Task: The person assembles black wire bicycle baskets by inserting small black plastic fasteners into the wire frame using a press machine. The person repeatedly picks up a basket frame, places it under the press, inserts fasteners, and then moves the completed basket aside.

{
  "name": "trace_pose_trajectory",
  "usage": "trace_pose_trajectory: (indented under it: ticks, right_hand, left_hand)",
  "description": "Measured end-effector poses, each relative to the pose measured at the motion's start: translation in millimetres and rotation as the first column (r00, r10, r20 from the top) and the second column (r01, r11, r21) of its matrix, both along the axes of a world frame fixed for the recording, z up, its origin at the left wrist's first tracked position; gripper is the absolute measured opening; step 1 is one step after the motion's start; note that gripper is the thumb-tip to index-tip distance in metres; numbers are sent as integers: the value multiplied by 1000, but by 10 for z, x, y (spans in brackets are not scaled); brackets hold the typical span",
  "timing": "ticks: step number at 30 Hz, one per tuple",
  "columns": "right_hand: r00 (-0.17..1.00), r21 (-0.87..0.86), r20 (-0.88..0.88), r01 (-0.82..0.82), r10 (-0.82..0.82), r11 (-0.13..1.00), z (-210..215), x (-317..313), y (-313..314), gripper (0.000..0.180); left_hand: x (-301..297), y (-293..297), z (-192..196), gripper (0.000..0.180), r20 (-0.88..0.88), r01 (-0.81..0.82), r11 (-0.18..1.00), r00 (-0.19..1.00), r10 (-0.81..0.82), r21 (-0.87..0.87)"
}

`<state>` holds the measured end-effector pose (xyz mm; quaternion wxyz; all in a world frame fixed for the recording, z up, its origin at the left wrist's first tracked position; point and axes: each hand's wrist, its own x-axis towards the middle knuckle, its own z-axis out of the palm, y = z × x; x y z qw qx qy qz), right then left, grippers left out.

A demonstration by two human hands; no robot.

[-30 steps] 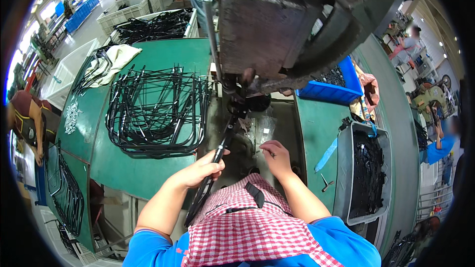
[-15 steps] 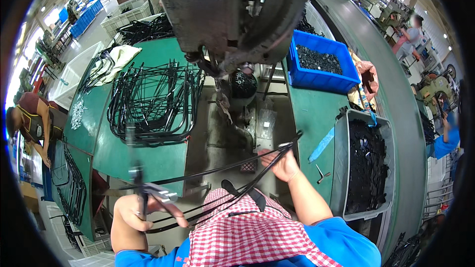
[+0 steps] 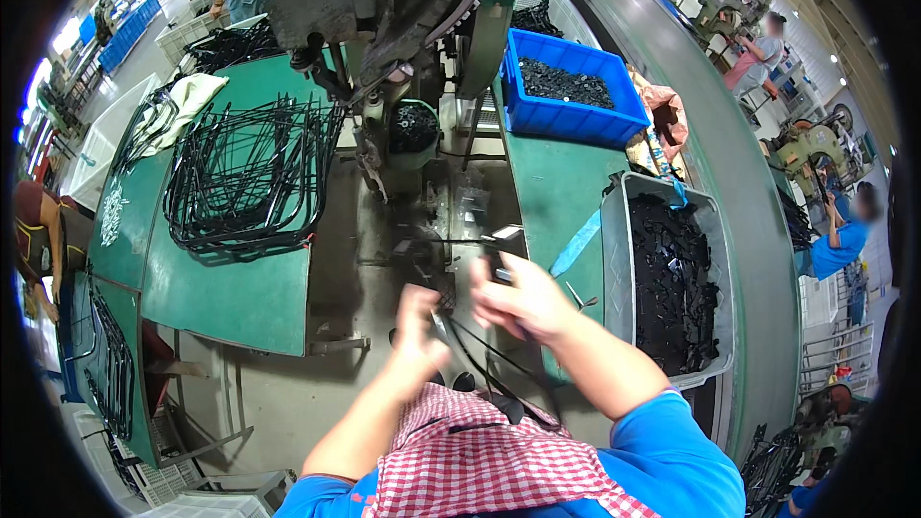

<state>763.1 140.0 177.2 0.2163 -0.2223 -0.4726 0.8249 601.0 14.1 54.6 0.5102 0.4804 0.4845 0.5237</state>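
In front of my apron, a black tubular metal frame is partly smeared by motion. My right hand is closed around one side of it, below the press machine. My left hand is raised close to the frame's other side; its fingers are too blurred to show whether they grip it. A tangled stack of similar black frames lies on the green table to the left. The dark press machine stands ahead of both hands.
On the right-hand table sit a blue bin of small dark parts and a grey tub of black pieces. A conveyor belt runs beyond. One person works at the far left, others behind.
My left hand has moved right and away from me, closer to my right hand. The frame has turned with the hands, and the view has shifted right.
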Motion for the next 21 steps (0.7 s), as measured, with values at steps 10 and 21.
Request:
trace_pose_trajectory:
  ticks: [10,21]
  right_hand:
    - [997,47,72,3,-7,999,-711,-1686,482,36]
    - [986,-26,-128,102,-105,994,-582,-2265,673,33]
  left_hand:
    - [-855,377,271,48,311,-28,971,945,102,-237]
    - [-1891,580,981,69,52,122,962,992,-113,-244]
